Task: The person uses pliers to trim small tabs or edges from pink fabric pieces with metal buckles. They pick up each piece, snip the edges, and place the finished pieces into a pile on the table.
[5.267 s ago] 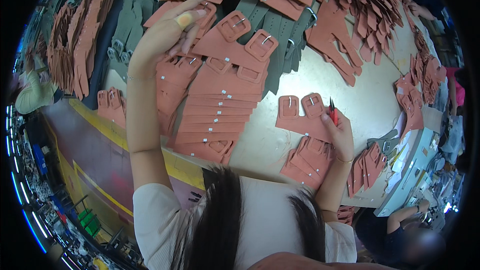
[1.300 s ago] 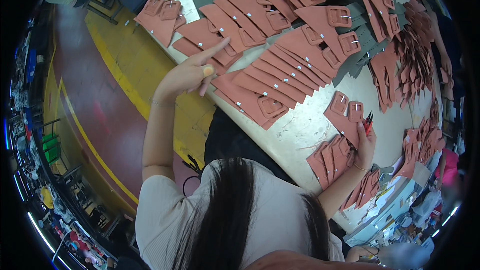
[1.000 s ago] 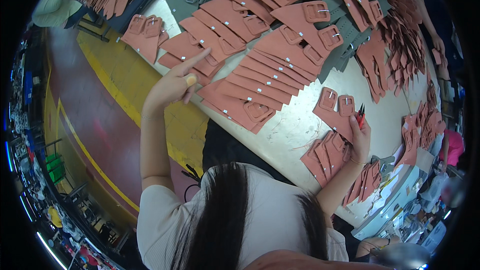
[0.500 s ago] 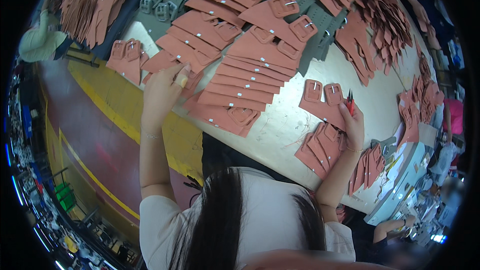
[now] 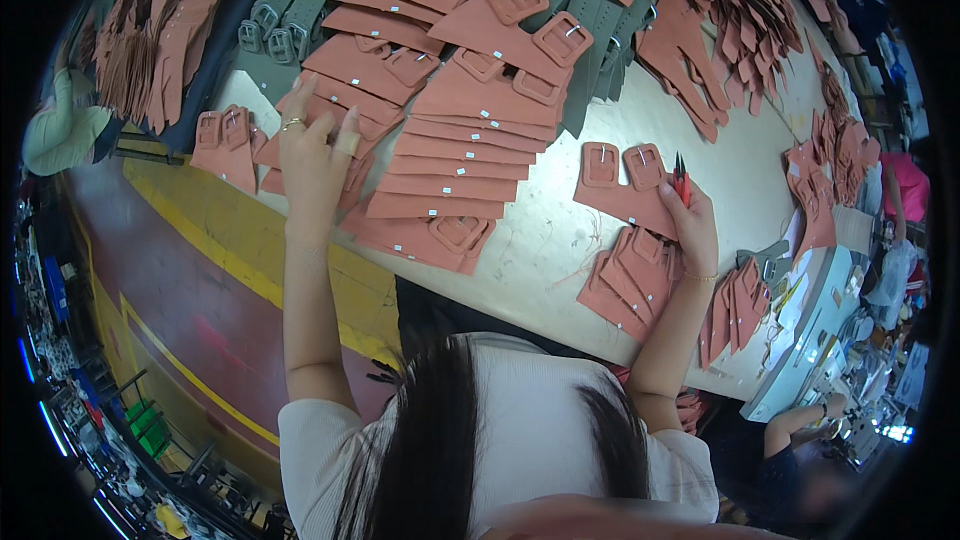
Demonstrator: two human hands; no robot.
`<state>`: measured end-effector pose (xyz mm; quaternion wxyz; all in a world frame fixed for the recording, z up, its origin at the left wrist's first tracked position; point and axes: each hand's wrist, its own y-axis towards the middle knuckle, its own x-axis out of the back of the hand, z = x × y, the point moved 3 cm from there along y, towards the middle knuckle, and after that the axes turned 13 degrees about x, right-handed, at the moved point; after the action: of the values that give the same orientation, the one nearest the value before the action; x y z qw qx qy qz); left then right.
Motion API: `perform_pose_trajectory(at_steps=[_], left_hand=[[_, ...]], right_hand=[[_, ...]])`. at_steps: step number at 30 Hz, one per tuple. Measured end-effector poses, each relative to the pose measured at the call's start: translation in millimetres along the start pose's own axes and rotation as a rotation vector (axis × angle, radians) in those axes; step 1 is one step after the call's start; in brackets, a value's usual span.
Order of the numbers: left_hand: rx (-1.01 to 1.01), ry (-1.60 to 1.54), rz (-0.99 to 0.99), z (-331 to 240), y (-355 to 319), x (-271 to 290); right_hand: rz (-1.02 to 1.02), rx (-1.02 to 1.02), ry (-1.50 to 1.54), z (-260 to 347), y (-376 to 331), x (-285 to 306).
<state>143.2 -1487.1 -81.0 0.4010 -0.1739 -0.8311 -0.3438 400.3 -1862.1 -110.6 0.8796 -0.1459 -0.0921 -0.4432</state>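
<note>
My left hand is over the left end of a stack of coral buckled belt pieces, its fingers spread and raised. Whether a fingertip touches the stack I cannot tell. My right hand is closed around red-handled snips with dark, pointed tips facing up. Beside that hand lies a coral piece with two covered square buckles, its right edge partly behind the fingers. Just below it a small fanned pile of coral pieces rests near my right wrist.
A large overlapping stack of coral pieces with small white stickers fills the middle of the pale table. Grey-green belts lie among them. Loose threads are scattered on the tabletop. Another person's arm shows at the lower right.
My left hand has lifted and its fingers have spread from a more curled pose at the stack. My right hand keeps the snips. The whole view has shifted a little.
</note>
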Motion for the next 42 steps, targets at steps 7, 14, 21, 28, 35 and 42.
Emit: perform_pose_trajectory(at_steps=[7, 14, 21, 28, 35, 42], left_hand=[[0.038, -0.017, 0.126, 7.9, 1.2, -23.0], [0.158, -0.054, 0.167, -13.4, 1.9, -12.0], [0.01, -0.067, 0.218, -62.8, -15.1, -10.8], [-0.255, -0.073, 0.311, -70.0, -25.3, -23.3], [-0.232, -0.066, 0.395, -59.8, -34.3, -31.6], [-0.248, -0.055, 0.377, -57.1, -39.6, -35.9]], right_hand=[[0.011, 0.031, -0.07, 1.9, -0.7, 1.3], [0.029, 0.032, -0.05, -5.8, 1.6, 2.9], [0.024, 0.049, -0.087, -1.1, 0.2, 1.6], [0.011, 0.055, -0.092, -0.8, 0.1, 0.9], [-0.004, 0.035, -0.037, -3.9, -0.5, 0.2], [-0.023, 0.027, -0.038, -0.8, -1.3, -0.9]])
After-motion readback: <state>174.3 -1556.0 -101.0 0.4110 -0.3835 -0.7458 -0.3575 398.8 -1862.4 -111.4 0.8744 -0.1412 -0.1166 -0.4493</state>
